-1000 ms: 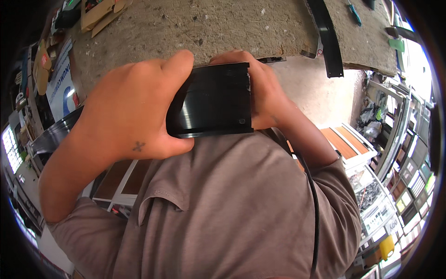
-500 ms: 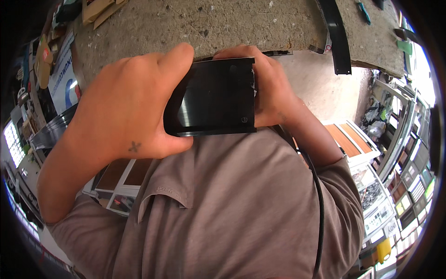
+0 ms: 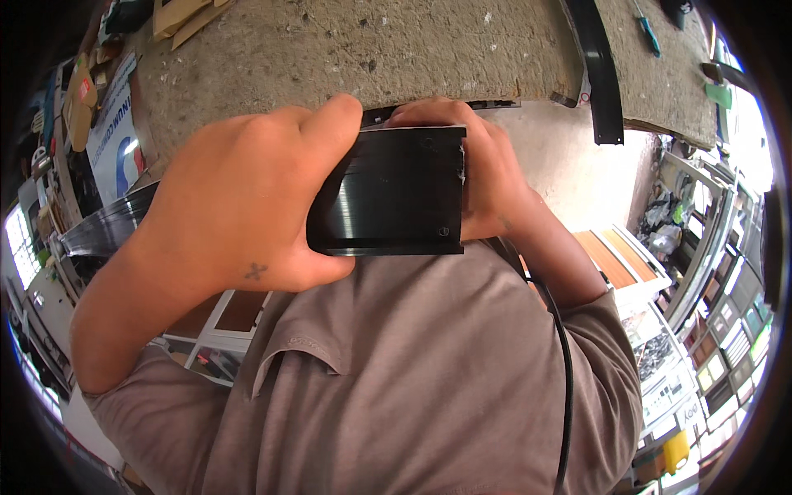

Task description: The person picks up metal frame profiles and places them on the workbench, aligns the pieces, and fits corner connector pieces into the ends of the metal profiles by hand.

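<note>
A wide, glossy black metal profile (image 3: 404, 194) is held crosswise in front of my chest, its cut end facing right. My left hand (image 3: 223, 198) is closed around it, thumb along the lower edge and fingers over the upper edge. Past my left wrist, a long shiny dark length (image 3: 115, 227) runs to the left, apparently the same profile. At the cut end is my right hand (image 3: 495, 173), curled behind and against the piece, its fingertips hidden by it. Small round marks show near the end's corners, and the cut edge looks slightly ragged.
Ahead lies a rough, stained workbench (image 3: 396, 49). A black strip (image 3: 602, 78) overhangs its front edge at right, with a blue-handled tool (image 3: 648, 33) beyond. Brown cardboard (image 3: 181, 16) sits at far left. White-framed brown panels (image 3: 623, 256) stand at my right, near a black cord (image 3: 567, 371).
The profile and both hands have shifted slightly right and down in the picture. The bench also appears a little lower. My grip looks the same.
</note>
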Tool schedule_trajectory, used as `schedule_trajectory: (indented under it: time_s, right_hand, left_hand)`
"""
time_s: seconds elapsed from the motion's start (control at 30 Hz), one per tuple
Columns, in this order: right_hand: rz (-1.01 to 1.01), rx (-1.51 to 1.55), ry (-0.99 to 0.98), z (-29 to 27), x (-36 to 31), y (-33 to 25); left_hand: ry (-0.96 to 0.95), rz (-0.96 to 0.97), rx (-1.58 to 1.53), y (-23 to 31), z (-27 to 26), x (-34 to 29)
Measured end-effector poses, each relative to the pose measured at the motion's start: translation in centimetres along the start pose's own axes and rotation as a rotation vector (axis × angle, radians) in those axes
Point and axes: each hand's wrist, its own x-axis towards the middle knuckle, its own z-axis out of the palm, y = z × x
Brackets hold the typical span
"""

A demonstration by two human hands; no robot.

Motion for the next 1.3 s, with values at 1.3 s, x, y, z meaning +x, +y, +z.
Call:
schedule_trajectory:
  time_s: [1.3]
  right_hand:
    - [-0.015,0.019,-0.049,0.7,0.8,1.9]
  left_hand:
    - [0.029,0.021,-0.012,-1.7,0.6,-0.6]
